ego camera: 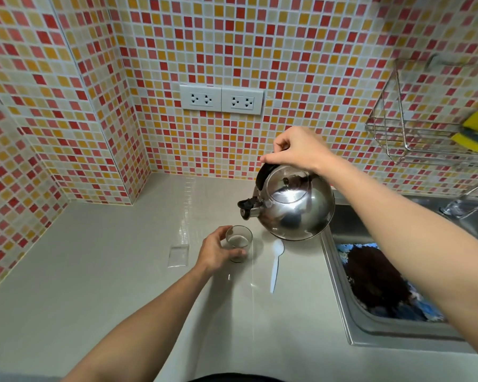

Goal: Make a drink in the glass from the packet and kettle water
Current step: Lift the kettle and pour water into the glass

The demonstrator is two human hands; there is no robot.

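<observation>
Head view shows the right hand (295, 151) wrapped around the black top handle of the steel kettle (293, 205), just right of centre frame, tipped so its spout (247, 209) points down and left toward the glass (239, 242). The left hand (218, 252) curls around the glass, fingers closed on its near side, steadying it on the counter (108, 271) just below centre. No stream is visible between spout and rim, and there seems to be a pale layer in the bottom of the glass.

The kettle looks rigid and probably heavy with water — the insulated handle is the only sensible hold, since the metal body may be hot. The glass is small, smooth and breakable; gripping low on its wall keeps fingers away from the pour.

A white plastic spoon (275, 264) lies just right of the glass, light and easy to knock. A clear, flat packet (178, 256) sits to the left of the hand. The sink (340, 285) edge runs down the right of the frame, near the kettle's base, while the counter to the left offers open room.
</observation>
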